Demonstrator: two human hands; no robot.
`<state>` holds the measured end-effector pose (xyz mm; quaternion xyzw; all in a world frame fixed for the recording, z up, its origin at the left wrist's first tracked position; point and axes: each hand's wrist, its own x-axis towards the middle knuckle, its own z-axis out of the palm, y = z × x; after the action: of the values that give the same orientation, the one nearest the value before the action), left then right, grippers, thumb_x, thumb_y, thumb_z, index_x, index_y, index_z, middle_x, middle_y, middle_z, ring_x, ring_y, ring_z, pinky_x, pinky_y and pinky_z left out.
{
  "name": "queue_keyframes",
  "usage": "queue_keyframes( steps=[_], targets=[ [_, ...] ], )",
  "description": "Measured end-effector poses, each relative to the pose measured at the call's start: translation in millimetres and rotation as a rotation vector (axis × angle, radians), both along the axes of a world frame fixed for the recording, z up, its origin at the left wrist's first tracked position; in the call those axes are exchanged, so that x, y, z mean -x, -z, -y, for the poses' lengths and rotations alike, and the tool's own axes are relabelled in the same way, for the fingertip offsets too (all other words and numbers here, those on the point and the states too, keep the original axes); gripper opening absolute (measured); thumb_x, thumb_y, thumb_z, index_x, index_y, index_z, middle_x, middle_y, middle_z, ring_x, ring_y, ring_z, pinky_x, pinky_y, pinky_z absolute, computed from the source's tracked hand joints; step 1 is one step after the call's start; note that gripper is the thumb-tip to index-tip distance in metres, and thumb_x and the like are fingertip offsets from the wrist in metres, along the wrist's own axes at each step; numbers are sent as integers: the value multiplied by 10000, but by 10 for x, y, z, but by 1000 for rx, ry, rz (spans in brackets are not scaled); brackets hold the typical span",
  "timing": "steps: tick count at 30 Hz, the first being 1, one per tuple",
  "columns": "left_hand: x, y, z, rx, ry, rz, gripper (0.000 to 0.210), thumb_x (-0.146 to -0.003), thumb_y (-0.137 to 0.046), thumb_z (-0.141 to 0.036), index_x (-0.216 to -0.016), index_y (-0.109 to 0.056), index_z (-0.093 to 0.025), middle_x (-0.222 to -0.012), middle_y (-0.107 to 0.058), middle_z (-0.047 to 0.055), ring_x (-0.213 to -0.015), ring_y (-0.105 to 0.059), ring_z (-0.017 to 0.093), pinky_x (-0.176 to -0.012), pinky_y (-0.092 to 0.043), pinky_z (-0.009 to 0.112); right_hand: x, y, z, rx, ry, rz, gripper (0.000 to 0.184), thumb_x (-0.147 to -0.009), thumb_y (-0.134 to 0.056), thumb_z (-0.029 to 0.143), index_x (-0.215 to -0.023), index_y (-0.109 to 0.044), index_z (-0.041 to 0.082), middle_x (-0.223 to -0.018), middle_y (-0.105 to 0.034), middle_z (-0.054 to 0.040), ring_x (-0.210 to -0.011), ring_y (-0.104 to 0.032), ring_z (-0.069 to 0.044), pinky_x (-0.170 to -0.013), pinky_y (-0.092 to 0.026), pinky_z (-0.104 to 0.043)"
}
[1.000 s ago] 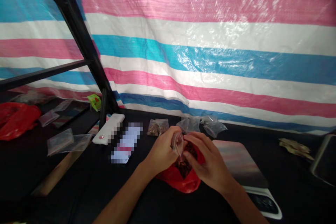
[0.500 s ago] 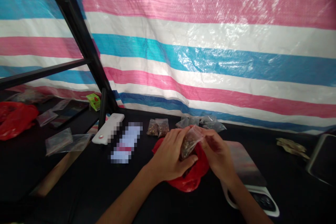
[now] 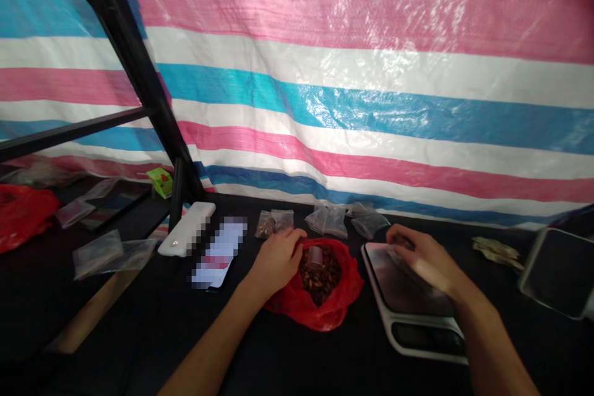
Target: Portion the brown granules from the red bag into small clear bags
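Observation:
A red plastic bag [image 3: 331, 318] lies opened on the black table, filled with dried brown pieces [image 3: 325, 281] and a small clear pinkish cup [image 3: 315, 258]. My left hand [image 3: 276, 263] rests at the bag's left rim, palm down, its fingers loosely stretched and apart. Over the plate of a white kitchen scale [image 3: 394, 343] is my right hand [image 3: 429, 260], fingers closed on a small zip bag [image 3: 408, 267]. That bag is blurred and mostly hidden by the hand. Behind my left hand stand two small filled zip bags [image 3: 266, 226], partly covered by it.
Flat clear zip bags [image 3: 327, 221] lie along the striped sheet [image 3: 371, 167]. At left are a white device [image 3: 188, 229], a phone [image 3: 223, 253], a black metal frame [image 3: 148, 86] and another red bag [image 3: 23, 213]. Crumpled paper [image 3: 496, 252] and a dark-faced device [image 3: 557, 275] are at right.
Both hands were together on the filled zip bag above the red bag. My right hand has moved right with it, over the scale. My left hand has moved left, uncovering the red bag's contents.

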<state>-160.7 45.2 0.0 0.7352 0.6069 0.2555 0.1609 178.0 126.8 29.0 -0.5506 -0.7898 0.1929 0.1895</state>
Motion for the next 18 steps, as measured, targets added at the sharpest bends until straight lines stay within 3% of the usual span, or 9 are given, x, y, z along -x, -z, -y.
queue_keyframes(
  steps=[5,7,10,12,15,18],
  targets=[
    [-17,-76,19,-102,95,168,258,-1054,-447,-234,-1078,-702,-267,-1083,-706,24,-1005,-685,198,-925,-518,339,21,26,27,117,-72,-34,294,-898,-562,396,-1113,-733,293,-905,-751,-7,-813,-693,-226,-708,-506,-313],
    [-18,-104,31,-171,118,234,260,-1063,-438,-229,-1093,-694,-253,-1083,-696,30,-1014,-676,187,-935,-511,326,46,2,40,91,-24,-62,380,-929,-554,491,-1231,-715,326,-1045,-773,-21,-904,-719,-256,-779,-542,-348],
    [-2,-111,37,-258,129,282,249,-1062,-442,-203,-1104,-686,-233,-1069,-682,41,-1019,-667,178,-940,-506,318,66,-10,27,10,76,-60,467,-970,-485,621,-1260,-721,339,-1182,-772,-45,-1032,-726,-305,-872,-554,-407],
    [8,-102,35,-304,122,297,239,-1061,-449,-195,-1112,-680,-227,-1067,-677,46,-1015,-665,176,-940,-507,318,55,22,-6,-43,133,-64,538,-997,-399,663,-1227,-744,321,-1144,-781,-62,-1030,-728,-316,-865,-556,-419],
    [6,-96,30,-353,118,305,234,-1065,-443,-204,-1118,-671,-222,-1062,-680,52,-1016,-663,180,-938,-509,323,-9,104,-67,-119,218,-123,669,-1018,-265,694,-1167,-770,282,-943,-775,-73,-863,-728,-286,-723,-559,-374],
    [-6,-100,21,-368,85,280,233,-1072,-438,-229,-1128,-665,-221,-1067,-689,56,-1039,-658,194,-961,-505,345,-101,153,-102,-193,247,-181,687,-1015,-276,704,-1138,-778,251,-852,-748,-68,-782,-698,-262,-660,-538,-338]
  ],
)
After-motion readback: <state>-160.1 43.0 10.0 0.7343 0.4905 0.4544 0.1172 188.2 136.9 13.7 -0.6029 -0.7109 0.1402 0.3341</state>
